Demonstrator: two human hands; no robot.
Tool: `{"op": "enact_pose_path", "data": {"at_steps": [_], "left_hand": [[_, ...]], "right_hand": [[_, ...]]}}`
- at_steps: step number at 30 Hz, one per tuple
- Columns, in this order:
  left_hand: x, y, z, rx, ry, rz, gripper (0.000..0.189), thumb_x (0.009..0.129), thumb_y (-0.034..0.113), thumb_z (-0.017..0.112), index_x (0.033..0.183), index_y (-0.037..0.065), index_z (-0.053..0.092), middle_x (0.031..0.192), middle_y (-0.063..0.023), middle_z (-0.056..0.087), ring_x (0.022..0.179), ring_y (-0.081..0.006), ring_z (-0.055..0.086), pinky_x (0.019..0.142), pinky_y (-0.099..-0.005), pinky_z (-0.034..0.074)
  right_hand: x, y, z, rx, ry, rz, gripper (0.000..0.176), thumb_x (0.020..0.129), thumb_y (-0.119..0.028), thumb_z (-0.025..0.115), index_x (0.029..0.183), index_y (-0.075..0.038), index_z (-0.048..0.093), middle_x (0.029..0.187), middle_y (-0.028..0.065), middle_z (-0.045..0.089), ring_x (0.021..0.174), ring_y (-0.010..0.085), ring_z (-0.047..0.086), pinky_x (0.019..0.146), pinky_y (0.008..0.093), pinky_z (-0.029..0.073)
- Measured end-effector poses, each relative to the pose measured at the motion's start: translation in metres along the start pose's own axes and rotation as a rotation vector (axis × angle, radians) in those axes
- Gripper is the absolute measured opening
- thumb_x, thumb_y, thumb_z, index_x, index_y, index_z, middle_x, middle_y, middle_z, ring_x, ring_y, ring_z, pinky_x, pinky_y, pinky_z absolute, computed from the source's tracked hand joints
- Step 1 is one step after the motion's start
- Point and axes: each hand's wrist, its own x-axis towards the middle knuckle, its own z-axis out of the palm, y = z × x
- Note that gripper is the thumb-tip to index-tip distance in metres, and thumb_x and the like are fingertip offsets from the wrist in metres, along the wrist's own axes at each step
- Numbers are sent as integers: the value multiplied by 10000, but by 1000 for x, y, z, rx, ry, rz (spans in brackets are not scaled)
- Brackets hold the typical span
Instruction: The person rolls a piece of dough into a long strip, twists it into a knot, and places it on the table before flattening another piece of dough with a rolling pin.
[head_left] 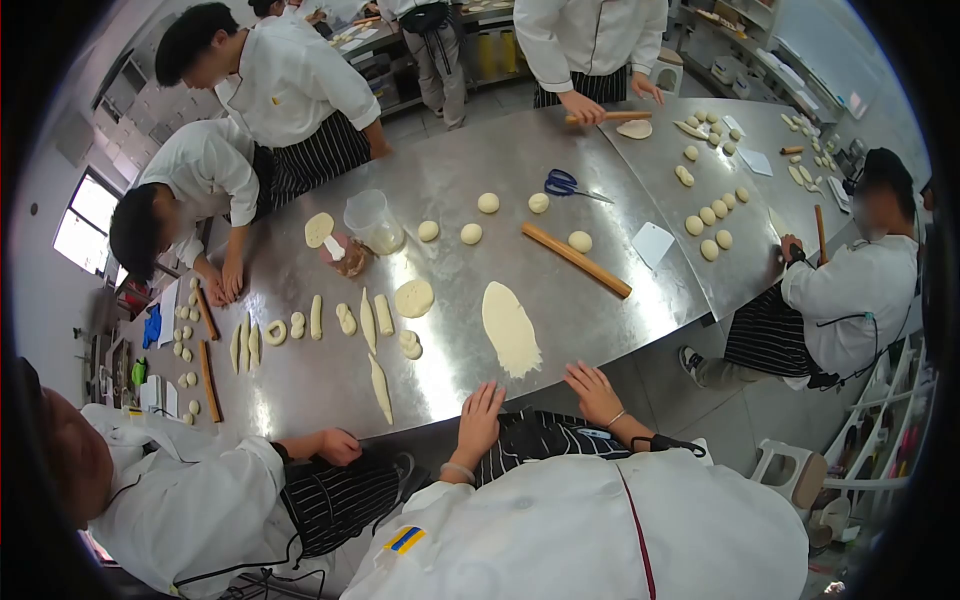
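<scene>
Left hand [478, 420] and right hand [593, 390] rest empty on the table [585, 320] edge, fingers seemingly spread.

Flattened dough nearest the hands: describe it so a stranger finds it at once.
On the long steel table, look near the front edge, just beyond the left hand and right hand. The flattened dough lies there: a long flat oval, far larger than the balls and rolled sticks nearby.

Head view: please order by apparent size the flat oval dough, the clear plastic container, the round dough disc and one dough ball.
1. flat oval dough
2. clear plastic container
3. round dough disc
4. dough ball
The container and ball lie farther from the camera, so their true sizes are unsure.
</scene>
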Motion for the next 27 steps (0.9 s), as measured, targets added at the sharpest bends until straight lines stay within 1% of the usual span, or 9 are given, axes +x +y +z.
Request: {"op": "enact_pose_path", "data": {"at_steps": [3, 7, 14, 16, 21, 23, 24, 26, 27], "left_hand": [[1, 1, 0, 6, 1, -4, 706, 694, -6, 609, 1377, 96, 462, 1467, -108, 392, 1377, -291, 338, 1094, -439, 299], [3, 3, 1, 14, 23, -11, 666, 706, 4, 598, 1356, 101, 488, 1458, -104, 406, 1374, -285, 345, 1090, -431, 293], [4, 6, 4, 16, 59, -20, 633, 719, -7, 568, 1339, 100, 500, 1445, -106, 422, 1368, -283, 354, 1081, -439, 294], [4, 8, 2, 12, 71, -37, 583, 737, -5, 525, 1311, 103, 526, 1434, -100, 440, 1348, -267, 379, 1079, -434, 304], [5, 12, -4, -12, 63, -49, 602, 724, 0, 543, 1317, 103, 521, 1431, -100, 440, 1352, -270, 375, 1079, -430, 304], [6, 14, -13, -46, 59, -61, 617, 717, -1, 551, 1323, 107, 517, 1430, -101, 440, 1355, -270, 371, 1078, -427, 304], [7, 13, -18, -95, 51, -61, 581, 721, 2, 556, 1292, 102, 541, 1406, -103, 461, 1338, -273, 389, 1065, -429, 314], [11, 7, -21, -144, 45, -66, 545, 724, 6, 561, 1262, 96, 566, 1382, -106, 483, 1320, -276, 406, 1052, -431, 323], [16, 2, -20, -209, 62, -80, 464, 750, 18, 560, 1208, 84, 596, 1318, -121, 529, 1256, -295, 454, 1013, -429, 355]], "right_hand": [[-1, 0, -4, 6, 6, -3, 592, 766, -4, 539, 1348, -102, 485, 1505, 56, 371, 1417, 272, 298, 1141, 452, 251], [1, 1, -8, -8, 1, -14, 594, 762, 4, 551, 1342, -111, 493, 1507, 50, 369, 1418, 262, 297, 1123, 439, 271], [1, 4, -10, -24, 9, -44, 576, 769, -8, 561, 1332, -118, 505, 1508, 42, 371, 1407, 245, 315, 1104, 431, 289], [0, 4, -10, -26, 9, -45, 576, 770, -10, 560, 1333, -120, 505, 1508, 43, 370, 1407, 245, 315, 1103, 430, 290], [1, 4, -13, -25, 12, -51, 569, 772, -15, 559, 1329, -126, 512, 1499, 42, 382, 1399, 243, 327, 1089, 425, 302], [3, 3, -18, -9, 23, -51, 535, 763, -16, 569, 1286, -126, 544, 1473, 35, 411, 1368, 241, 365, 1066, 432, 316], [6, 3, -21, -12, 22, -53, 535, 763, -16, 569, 1286, -126, 544, 1473, 35, 411, 1368, 241, 365, 1066, 432, 316], [13, 2, -26, 87, 92, -3, 390, 774, -22, 579, 1155, -102, 610, 1318, 61, 539, 1238, 263, 481, 995, 433, 380], [19, 8, -22, 85, 89, -9, 390, 774, -22, 579, 1155, -102, 610, 1318, 61, 539, 1238, 263, 481, 995, 433, 380]]}}
